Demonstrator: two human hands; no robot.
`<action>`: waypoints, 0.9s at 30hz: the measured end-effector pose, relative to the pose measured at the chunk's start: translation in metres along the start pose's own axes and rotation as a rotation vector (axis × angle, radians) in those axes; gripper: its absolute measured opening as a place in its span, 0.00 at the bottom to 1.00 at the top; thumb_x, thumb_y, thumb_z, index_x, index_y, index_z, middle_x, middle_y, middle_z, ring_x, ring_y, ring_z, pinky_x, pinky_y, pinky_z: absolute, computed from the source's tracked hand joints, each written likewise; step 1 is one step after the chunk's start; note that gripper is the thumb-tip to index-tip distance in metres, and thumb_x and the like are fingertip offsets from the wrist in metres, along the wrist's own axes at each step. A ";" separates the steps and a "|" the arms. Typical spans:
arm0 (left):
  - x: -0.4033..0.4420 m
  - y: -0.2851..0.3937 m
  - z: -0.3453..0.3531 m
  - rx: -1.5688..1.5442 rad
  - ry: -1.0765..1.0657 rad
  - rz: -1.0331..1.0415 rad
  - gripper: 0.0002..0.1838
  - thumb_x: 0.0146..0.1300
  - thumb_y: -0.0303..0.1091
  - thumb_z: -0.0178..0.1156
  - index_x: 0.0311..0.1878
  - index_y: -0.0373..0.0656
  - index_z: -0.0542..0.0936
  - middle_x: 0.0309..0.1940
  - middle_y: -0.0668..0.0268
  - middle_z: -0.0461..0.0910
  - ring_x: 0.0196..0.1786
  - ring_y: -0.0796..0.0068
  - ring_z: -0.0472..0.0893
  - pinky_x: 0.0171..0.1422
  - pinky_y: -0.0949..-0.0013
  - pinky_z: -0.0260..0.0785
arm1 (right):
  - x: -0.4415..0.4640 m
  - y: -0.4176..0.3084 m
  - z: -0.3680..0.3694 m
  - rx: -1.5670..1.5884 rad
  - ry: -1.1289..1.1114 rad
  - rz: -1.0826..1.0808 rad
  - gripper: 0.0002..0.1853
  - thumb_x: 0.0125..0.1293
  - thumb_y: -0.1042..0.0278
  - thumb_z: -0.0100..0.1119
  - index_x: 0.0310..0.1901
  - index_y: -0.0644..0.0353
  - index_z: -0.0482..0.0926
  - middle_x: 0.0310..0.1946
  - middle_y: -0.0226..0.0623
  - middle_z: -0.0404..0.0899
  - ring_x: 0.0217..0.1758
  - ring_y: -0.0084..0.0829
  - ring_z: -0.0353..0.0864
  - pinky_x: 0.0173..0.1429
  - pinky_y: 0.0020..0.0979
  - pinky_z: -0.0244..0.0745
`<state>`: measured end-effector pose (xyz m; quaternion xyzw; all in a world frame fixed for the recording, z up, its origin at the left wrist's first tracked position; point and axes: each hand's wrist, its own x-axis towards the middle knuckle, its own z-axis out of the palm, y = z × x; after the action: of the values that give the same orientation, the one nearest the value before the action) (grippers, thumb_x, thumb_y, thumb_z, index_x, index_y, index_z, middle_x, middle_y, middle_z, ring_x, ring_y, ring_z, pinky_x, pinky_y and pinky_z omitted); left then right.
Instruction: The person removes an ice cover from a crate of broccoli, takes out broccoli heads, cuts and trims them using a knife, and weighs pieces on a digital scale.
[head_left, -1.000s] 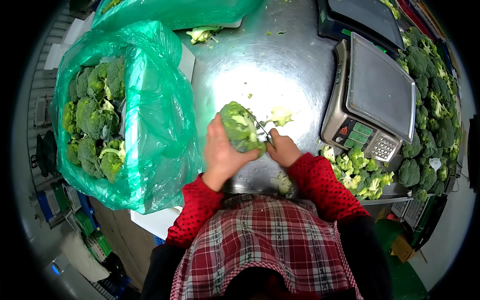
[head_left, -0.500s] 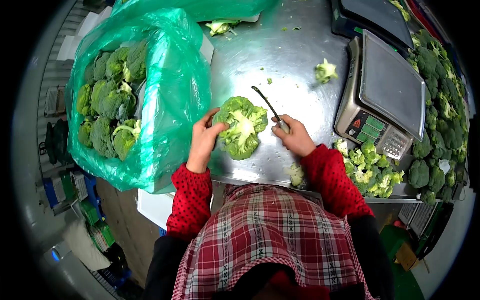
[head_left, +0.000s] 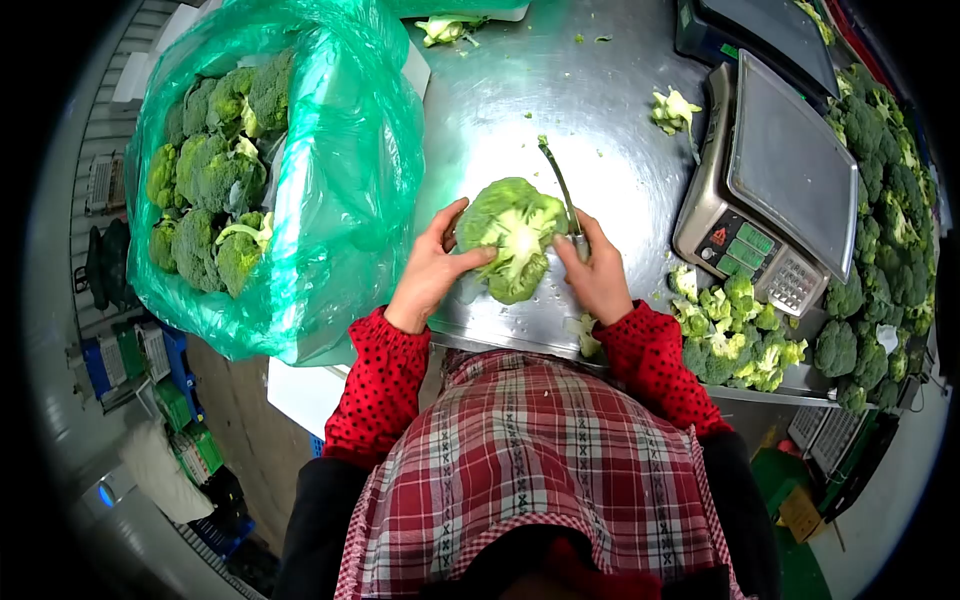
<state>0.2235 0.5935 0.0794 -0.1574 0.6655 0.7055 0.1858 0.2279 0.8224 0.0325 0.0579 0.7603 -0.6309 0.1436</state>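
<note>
A broccoli head (head_left: 512, 240) is between my hands above the steel table, its pale cut underside facing up. My left hand (head_left: 434, 266) grips its left edge, thumb on top. My right hand (head_left: 594, 270) is closed around the handle of a curved knife (head_left: 560, 182), whose blade points away from me. The right fingertips are at the broccoli's right edge. A trimmed piece (head_left: 674, 110) lies beside the scale, and a pale scrap (head_left: 585, 334) sits by the front edge, close to my right wrist.
On the left stands a crate lined with a green bag (head_left: 345, 190), holding several broccoli heads (head_left: 212, 170). A scale (head_left: 790, 170) is at the right, with small florets (head_left: 735, 335) before it and piled broccoli (head_left: 890, 240) beyond. Another scale (head_left: 765, 35) stands farther back.
The broccoli was first turned so its cut stem faces up. A trimmed piece left it and landed near the scale. My right hand with the knife has moved in against the broccoli.
</note>
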 end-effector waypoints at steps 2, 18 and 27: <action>0.001 -0.006 0.008 0.102 0.038 0.060 0.45 0.49 0.23 0.74 0.71 0.28 0.62 0.64 0.52 0.72 0.67 0.65 0.71 0.71 0.65 0.63 | -0.010 -0.001 -0.014 -0.212 0.093 -0.241 0.18 0.67 0.66 0.62 0.55 0.63 0.76 0.39 0.43 0.81 0.35 0.36 0.83 0.37 0.33 0.77; 0.002 -0.005 0.036 0.349 0.134 0.140 0.32 0.64 0.33 0.63 0.69 0.33 0.68 0.56 0.56 0.80 0.54 0.75 0.79 0.60 0.71 0.70 | -0.077 -0.004 -0.038 -0.603 -0.149 -0.275 0.12 0.71 0.61 0.55 0.36 0.61 0.72 0.22 0.50 0.78 0.25 0.52 0.79 0.28 0.48 0.71; -0.013 -0.023 0.047 0.643 0.231 0.433 0.30 0.65 0.34 0.63 0.68 0.32 0.69 0.58 0.45 0.77 0.58 0.53 0.80 0.62 0.63 0.71 | -0.076 -0.011 -0.034 -0.505 -0.309 -0.072 0.13 0.73 0.60 0.52 0.38 0.63 0.72 0.17 0.53 0.75 0.23 0.56 0.78 0.28 0.52 0.70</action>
<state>0.2467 0.6410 0.0680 -0.0256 0.8865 0.4620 -0.0033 0.2923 0.8603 0.0704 -0.1035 0.8638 -0.4279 0.2451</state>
